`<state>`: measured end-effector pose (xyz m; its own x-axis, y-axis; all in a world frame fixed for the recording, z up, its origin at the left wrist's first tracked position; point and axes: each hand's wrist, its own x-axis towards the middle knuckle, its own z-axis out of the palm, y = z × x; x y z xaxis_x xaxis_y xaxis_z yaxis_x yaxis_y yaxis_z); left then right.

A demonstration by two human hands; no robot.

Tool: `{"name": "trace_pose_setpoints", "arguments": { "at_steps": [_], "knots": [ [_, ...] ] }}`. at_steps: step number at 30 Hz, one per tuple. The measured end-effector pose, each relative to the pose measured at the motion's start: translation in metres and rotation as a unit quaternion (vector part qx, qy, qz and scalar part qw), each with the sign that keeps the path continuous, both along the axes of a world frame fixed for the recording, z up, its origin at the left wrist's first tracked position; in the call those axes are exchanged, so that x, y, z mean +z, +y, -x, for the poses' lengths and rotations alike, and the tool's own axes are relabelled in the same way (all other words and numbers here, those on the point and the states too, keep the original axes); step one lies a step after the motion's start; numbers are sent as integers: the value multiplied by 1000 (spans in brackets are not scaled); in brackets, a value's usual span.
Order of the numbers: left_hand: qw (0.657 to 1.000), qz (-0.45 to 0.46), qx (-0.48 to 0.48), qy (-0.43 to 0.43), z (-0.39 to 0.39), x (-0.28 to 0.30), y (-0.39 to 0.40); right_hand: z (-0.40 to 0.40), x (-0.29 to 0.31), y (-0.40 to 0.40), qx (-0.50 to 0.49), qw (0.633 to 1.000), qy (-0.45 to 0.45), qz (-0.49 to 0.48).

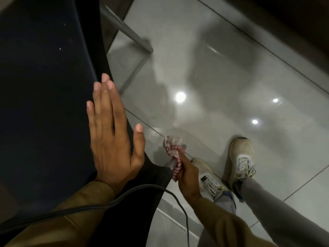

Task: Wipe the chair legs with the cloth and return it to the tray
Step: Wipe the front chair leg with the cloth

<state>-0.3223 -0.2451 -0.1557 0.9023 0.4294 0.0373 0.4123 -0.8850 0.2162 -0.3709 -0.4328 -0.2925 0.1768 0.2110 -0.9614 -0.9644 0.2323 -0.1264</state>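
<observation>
Glossy pale grey floor tiles [231,72], dark grout lines, three ceiling-light reflections [180,97]; dim room.

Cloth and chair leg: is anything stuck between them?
Nothing visible. The right hand wraps the cloth straight around the chair leg, touching it. The left hand rests flat on the seat. No tray shows.

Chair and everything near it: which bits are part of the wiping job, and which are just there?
Part of the job:
- cloth, red-and-white, bunched round a chair leg
- near chair leg
- far chair leg
- right hand, gripping the cloth
- left hand, flat on the chair seat

Just there:
- black cable
- shoes
- tiled floor

No tray is in view.
</observation>
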Motion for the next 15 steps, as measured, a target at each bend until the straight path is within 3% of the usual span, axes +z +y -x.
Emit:
{"name": "trace_pose_setpoints", "arguments": {
  "at_steps": [3, 6, 10, 12, 15],
  "knots": [
    [1000, 4, 11, -7, 1, -1, 1, -9, -43, 5, -35, 996, 68, 52],
    [1000, 9, 17, -19, 1, -2, 2, -12, -61, 12, -37, 992, 64, 103],
    [999, 18, 28, -12, -2, 3, -2, -1, -14, -8, 143, 980, -100, 96],
    [999, 25, 30, -3, -3, 5, -3, 16, 28, -25, 263, 927, -241, 112],
    [999, 33, 31, 8, -3, 5, -2, 45, 77, -35, 287, 887, -341, 120]
  ]
}}
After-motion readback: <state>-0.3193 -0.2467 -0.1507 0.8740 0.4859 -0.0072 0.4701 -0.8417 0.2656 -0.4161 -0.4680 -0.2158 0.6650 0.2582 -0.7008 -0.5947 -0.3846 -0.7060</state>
